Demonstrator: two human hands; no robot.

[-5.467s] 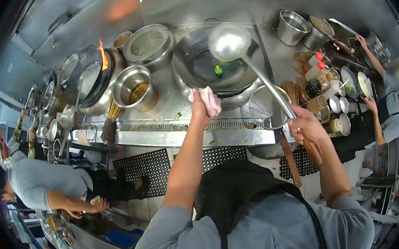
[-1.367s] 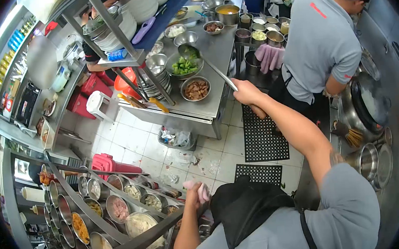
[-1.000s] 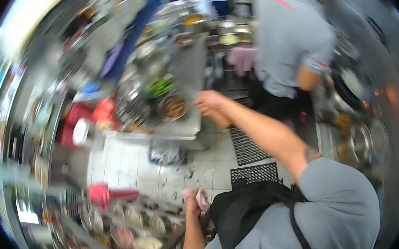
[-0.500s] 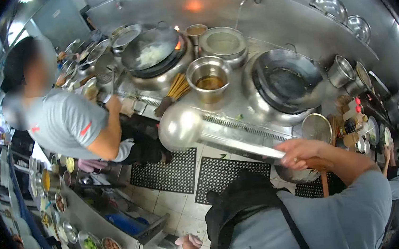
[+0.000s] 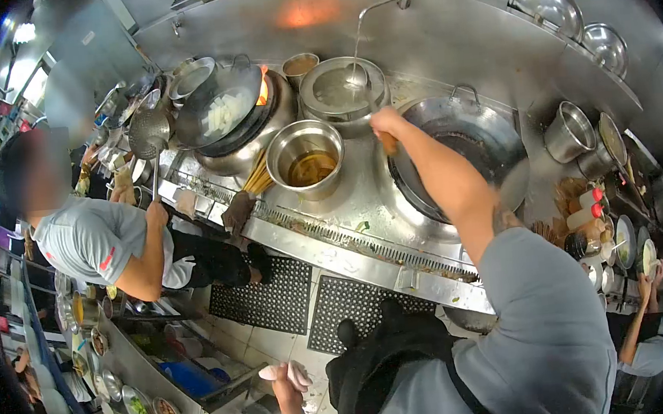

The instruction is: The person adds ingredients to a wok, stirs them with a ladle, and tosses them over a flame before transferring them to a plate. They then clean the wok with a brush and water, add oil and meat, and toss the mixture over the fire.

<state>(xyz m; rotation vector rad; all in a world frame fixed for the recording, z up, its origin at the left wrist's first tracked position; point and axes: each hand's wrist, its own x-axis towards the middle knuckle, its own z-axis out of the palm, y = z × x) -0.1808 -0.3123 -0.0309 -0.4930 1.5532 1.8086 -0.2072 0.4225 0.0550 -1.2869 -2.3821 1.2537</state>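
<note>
My right hand (image 5: 389, 125) is closed round the wooden handle of a ladle (image 5: 356, 77), above the left rim of the large wok (image 5: 461, 152). The ladle's bowl is over the round steel pot (image 5: 343, 88) at the back, just under the wall tap (image 5: 388, 2). Low in the view, my left hand (image 5: 285, 378) is closed on a pale pink cloth (image 5: 297, 374), away from the stove. A steel pot of brown oil or liquid (image 5: 312, 161) stands left of the wok.
At the left, a co-worker (image 5: 105, 235) holds a perforated skimmer (image 5: 150, 133) beside a wok of white pieces (image 5: 226, 112) with flames behind. Bottles (image 5: 585, 216) and plates stand at the right. Black mats (image 5: 264, 292) lie on the floor.
My right hand has moved from low at the right up over the stove, bringing the ladle to the back pot. The co-worker's skimmer is raised. My left hand has shifted slightly left and up.
</note>
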